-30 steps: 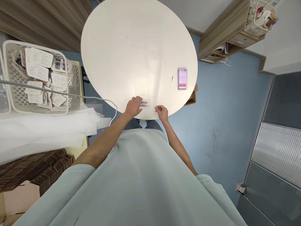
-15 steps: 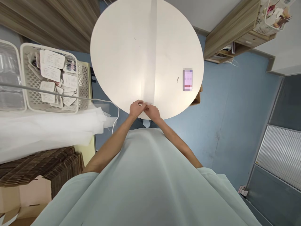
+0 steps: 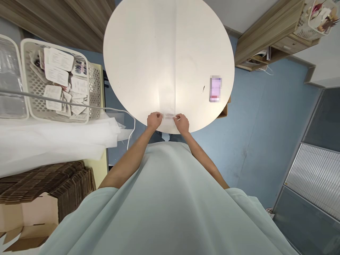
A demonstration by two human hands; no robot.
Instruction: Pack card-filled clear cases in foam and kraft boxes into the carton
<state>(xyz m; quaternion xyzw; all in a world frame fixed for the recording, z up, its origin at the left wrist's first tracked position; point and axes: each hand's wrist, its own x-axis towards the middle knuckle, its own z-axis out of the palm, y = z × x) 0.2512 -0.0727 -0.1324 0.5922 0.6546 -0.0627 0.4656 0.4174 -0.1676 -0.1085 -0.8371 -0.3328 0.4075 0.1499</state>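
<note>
A long strip of translucent plastic film (image 3: 168,71) lies lengthwise over the white round table (image 3: 127,60), its near end by the table's front edge. Faint crosswise marks or creases show in the film between my hands; I cannot make out what they are. At the left corner of that end, my left hand (image 3: 154,120) has its thumb and fingers pinched on the film. My right hand (image 3: 182,123) pinches the right corner in the same way. Both hands rest close to the tabletop, a short gap apart.
A phone with a blurred screen (image 3: 215,89) lies on the table's right side. Left of the table are a white basket of small cards (image 3: 87,88), white plastic sheets (image 3: 79,138), stacked brown cardboard (image 3: 74,184) and a cable (image 3: 114,109). A wooden cabinet (image 3: 268,32) stands at upper right.
My hands were together at the film's near end; the right one has moved right, and they are now apart. The film looks wider, spread out to the left at its far part.
</note>
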